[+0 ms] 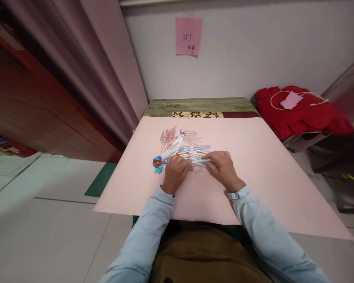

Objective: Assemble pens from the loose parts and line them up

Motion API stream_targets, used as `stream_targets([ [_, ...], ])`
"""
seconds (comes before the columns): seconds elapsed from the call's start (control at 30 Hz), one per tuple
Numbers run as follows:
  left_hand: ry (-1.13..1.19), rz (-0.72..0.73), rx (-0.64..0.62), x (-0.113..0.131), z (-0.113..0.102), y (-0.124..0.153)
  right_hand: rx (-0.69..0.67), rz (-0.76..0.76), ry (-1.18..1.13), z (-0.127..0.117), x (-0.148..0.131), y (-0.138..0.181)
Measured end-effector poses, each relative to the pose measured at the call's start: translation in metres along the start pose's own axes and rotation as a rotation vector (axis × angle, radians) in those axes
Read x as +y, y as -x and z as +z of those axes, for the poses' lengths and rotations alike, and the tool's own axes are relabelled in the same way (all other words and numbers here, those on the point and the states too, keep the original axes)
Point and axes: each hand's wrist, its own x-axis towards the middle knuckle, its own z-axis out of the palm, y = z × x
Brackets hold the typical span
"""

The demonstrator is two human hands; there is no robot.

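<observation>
Can see a pale blue pen (203,161) pinched in the fingers of the right hand (224,167), among loose pens (194,148) on the table (236,105); cannot tell the grip of the left hand (175,173), with fingertips partly hidden.

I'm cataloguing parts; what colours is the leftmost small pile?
Small pile: blue, turquoise and brown; head view.

Soft, even light fills the scene, its source out of view. The pale surface (262,173) looks bright, while the curtain (106,55) at left and the space under the red cloth (306,114) at right fall dim. Faint shadow edges the right sleeve (268,224). Wide-angle distortion slants the wooden door (47,114); the pens' (194,148) fine detail smears.
</observation>
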Motion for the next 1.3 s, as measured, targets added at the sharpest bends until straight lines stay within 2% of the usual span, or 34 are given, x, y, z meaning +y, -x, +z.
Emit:
stream_targets([
  [0.17, -0.06, 0.0, 0.05, 0.0, -0.001, 0.001, 0.066, 0.024, 0.035, -0.006, -0.002, -0.001],
  [0.37, -0.158, 0.12, 0.011, 0.004, -0.002, 0.0, 0.097, 0.018, 0.083, -0.01, -0.007, -0.002],
  [0.63, -0.206, 0.141, -0.045, 0.005, -0.004, 0.001, 0.24, 0.037, 0.163, -0.017, -0.001, 0.0],
  [0.83, -0.209, 0.089, -0.05, 0.004, -0.001, 0.002, 0.301, 0.074, 0.18, -0.022, 0.007, 0.001],
  [1.07, -0.185, 0.079, -0.017, 0.005, -0.002, 0.0, 0.168, 0.009, 0.097, -0.011, -0.004, -0.001],
  [1.3, 0.017, -0.032, 0.081, 0.002, -0.006, 0.001, 0.101, -0.06, -0.002, -0.011, -0.009, -0.002],
])
